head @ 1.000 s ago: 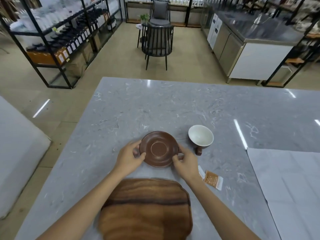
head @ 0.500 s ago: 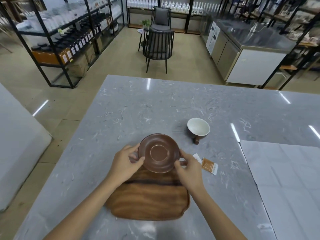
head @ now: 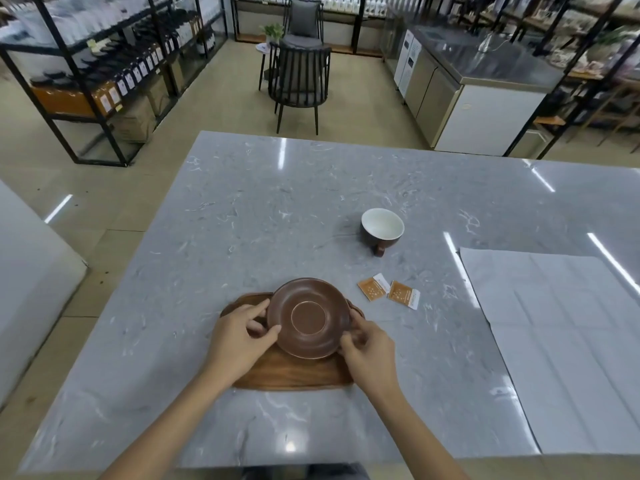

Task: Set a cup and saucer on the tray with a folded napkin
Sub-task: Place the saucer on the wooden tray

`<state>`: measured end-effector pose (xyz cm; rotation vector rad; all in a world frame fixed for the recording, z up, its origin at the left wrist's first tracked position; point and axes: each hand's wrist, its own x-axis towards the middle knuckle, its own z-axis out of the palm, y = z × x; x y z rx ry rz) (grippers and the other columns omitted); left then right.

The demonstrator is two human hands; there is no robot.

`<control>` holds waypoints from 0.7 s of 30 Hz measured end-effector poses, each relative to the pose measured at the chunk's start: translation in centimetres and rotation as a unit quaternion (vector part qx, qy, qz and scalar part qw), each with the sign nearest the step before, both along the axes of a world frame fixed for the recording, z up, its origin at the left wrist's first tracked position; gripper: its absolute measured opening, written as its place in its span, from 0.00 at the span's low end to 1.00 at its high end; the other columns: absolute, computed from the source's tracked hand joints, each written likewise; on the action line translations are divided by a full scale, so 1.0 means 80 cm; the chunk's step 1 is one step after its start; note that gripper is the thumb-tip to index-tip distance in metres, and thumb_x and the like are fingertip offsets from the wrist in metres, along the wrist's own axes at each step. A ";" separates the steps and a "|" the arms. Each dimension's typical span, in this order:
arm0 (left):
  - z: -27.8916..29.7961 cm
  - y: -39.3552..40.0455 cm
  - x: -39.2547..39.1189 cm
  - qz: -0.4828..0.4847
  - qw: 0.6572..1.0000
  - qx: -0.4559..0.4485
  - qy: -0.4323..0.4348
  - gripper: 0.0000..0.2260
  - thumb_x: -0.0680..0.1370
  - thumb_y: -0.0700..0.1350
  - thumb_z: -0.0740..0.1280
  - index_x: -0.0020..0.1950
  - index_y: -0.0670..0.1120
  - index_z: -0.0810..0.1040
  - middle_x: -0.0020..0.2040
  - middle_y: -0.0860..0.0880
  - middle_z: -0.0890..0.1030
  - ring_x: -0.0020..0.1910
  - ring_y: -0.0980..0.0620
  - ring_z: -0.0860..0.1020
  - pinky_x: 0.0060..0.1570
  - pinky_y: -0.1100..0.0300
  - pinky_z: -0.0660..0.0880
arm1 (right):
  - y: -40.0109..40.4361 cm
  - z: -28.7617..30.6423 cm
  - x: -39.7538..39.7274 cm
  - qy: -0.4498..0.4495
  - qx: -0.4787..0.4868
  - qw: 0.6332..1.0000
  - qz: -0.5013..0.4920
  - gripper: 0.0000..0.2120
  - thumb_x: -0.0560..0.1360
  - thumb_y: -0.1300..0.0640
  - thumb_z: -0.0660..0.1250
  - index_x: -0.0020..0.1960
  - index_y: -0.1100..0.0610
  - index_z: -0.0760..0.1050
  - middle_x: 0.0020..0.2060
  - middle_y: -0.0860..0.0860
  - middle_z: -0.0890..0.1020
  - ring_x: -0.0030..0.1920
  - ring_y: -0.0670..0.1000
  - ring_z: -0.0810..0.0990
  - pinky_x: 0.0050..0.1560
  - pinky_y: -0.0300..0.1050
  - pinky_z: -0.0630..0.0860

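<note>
Two bare hands hold one round brown glazed ceramic saucer (head: 309, 318) over the far half of an oblong dark wooden tray (head: 294, 374) that lies on the grey veined marble table (head: 263, 209); whether the saucer already rests on the wood or is just above it cannot be told. Head view: left hand (head: 239, 336), thumb laid on the saucer's left rim and fingers curled beneath it, grasping the saucer. Right hand (head: 369, 346), fingertips pinching the right rim, also grasping the saucer. One dark brown cup with white interior (head: 382, 227), upright on the table, well apart from the tray, far right of it, its handle turned toward the viewer. Two small orange-and-white paper sachets (head: 389, 291), flat on the table between cup and tray, just beside each other; their print is too small to read. One large white creased sheet (head: 554, 341), spread flat over the table's right side. Beyond the table: black metal shelving with labelled dark bottles (head: 114, 74), labels illegible; one black slatted chair (head: 299, 81); one steel counter unit (head: 467, 84).
</note>
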<state>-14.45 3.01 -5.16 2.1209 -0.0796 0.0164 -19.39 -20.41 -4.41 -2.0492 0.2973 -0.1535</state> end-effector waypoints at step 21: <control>-0.016 -0.005 -0.055 -0.045 0.982 0.177 -0.041 0.31 0.78 0.53 0.70 0.77 0.42 0.67 0.78 0.48 0.69 0.78 0.53 0.62 0.75 0.59 0.58 | 0.023 -0.015 -0.043 0.000 -0.179 0.980 0.082 0.27 0.83 0.56 0.63 0.80 0.59 0.61 0.78 0.52 0.67 0.74 0.48 0.69 0.70 0.34 0.65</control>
